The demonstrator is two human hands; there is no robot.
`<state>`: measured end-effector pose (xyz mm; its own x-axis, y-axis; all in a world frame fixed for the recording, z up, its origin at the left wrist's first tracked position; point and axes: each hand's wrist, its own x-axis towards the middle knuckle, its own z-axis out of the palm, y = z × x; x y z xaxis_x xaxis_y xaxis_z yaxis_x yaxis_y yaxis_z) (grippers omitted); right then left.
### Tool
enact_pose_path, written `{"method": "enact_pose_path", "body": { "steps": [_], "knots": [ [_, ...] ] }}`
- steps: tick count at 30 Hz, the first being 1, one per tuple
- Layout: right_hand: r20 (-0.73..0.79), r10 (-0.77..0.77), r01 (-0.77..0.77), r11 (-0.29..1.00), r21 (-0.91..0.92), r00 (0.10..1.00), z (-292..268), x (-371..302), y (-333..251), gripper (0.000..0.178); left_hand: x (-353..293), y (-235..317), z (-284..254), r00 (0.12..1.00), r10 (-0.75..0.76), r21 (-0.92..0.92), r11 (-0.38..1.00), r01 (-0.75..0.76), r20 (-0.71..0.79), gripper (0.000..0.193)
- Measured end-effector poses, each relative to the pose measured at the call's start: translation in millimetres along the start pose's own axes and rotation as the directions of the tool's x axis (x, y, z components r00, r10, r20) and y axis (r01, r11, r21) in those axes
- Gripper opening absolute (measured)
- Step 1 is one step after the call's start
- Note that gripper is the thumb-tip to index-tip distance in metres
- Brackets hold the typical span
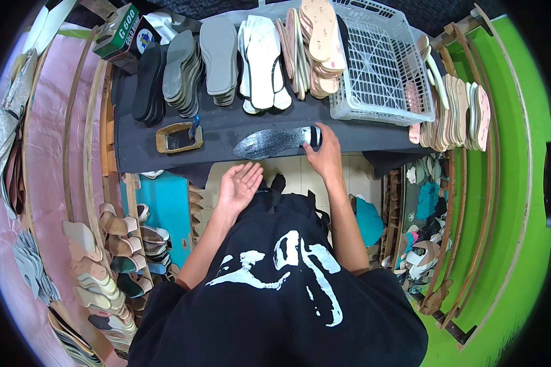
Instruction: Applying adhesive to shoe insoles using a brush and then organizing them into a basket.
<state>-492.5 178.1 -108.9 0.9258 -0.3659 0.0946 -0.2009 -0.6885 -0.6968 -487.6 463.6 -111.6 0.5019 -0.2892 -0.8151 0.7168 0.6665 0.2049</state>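
A black shoe insole [272, 142] with a wet-looking, glossy surface lies lengthwise near the front edge of the dark-covered table [220, 122]. My right hand [326, 154] grips its right end, the thumb on the near side and the fingers round the far side. Just in front of the table edge, below the insole's left end, my left hand [241, 185] is turned palm up with its fingers stretched out and nothing in it. To the left, a small open container [163, 142] with a glue-crusted rim holds a blue-handled brush [194, 125].
Along the back stand stacks of black insoles [148, 82], grey insoles [219, 58], white insoles [264, 67] and beige insoles [319, 37]. A white plastic crate [382, 113] sits at the right beside more beige insoles [456, 113]. Wooden racks [92, 147] flank both sides.
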Motion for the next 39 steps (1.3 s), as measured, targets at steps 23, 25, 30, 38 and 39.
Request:
{"method": "enact_pose_path", "body": {
  "steps": [23, 25, 30, 38, 39],
  "knots": [
    [0.011, 0.373, -0.345, 0.845, 0.408, 0.928, 2, -2, 1, 0.065, 42, 24, 14, 0.949, -0.003, -0.174, 0.983, 0.061, 0.317, 0.049],
    [0.073, 0.505, -0.41, 0.599, 0.688, 0.86, 1, 2, 12, 0.057, 42, 26, 17, 0.943, -0.016, -0.182, 0.98, 0.081, 0.331, 0.051],
    [0.318, 0.547, -0.503, 0.227, 0.834, 0.774, -15, 1, 21, 0.043, 41, 33, 12, 0.982, 0.043, -0.061, 0.998, -0.032, 0.183, 0.07],
    [0.391, 0.5, -0.476, 0.05, 0.878, 0.773, -27, -24, 17, 0.032, 28, 38, 15, 0.944, 0.128, 0.137, 0.975, -0.176, 0.305, 0.071],
    [0.386, 0.505, -0.473, 0.049, 0.88, 0.772, -29, -26, 16, 0.032, 28, 38, 15, 0.935, 0.156, 0.15, 0.966, -0.212, 0.318, 0.061]
  ]
}}
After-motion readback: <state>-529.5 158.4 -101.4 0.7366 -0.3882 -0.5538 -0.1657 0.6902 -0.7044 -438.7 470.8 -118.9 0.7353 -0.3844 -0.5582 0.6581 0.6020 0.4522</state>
